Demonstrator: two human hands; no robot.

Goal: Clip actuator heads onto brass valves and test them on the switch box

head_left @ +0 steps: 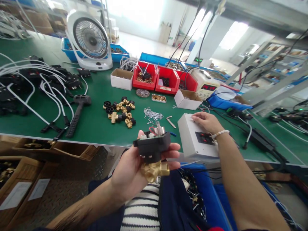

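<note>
My left hand (131,170) is wrapped round a valve assembly, a black housing (152,146) with a small motor and red wires on top and a brass valve body (155,170) below. It is held above the table's front edge. On the right, my right hand (207,122) rests on the top of a grey control box (190,136). Its fingertips touch the box's upper edge, and its fingers are bent; nothing can be made out in them. A black switch panel (203,138) on the box is partly under my wrist.
Brass fittings (124,110), metal clips (152,114) and a hammer (79,112) lie on the green table (96,89). Behind stand red bins (167,80), a white fan (90,40) and a power supply (207,85). Black units with white cables (53,80) are at left.
</note>
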